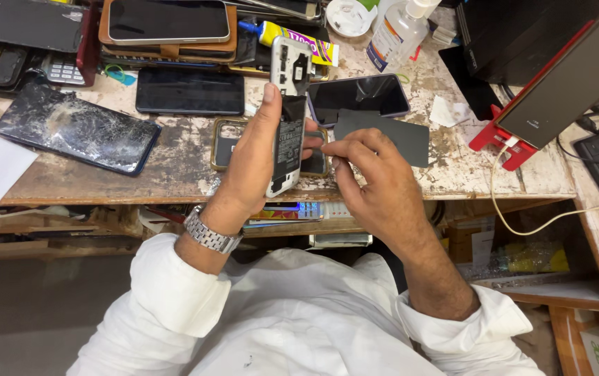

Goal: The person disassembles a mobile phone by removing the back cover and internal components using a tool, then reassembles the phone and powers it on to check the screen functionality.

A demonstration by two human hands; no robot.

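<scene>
Gripping opened phone (pixel 289 118), L hand (pixel 250 163); R hand (pixel 372 184) pinching its edge, over worn, cluttered wooden bench (pixel 174 170).

My opened phone (pixel 287 118) is white-framed with a black battery; the shattered screen (pixel 76 129) at left is dark with whitish cracks; my sleeves (pixel 174 299) are white.
</scene>
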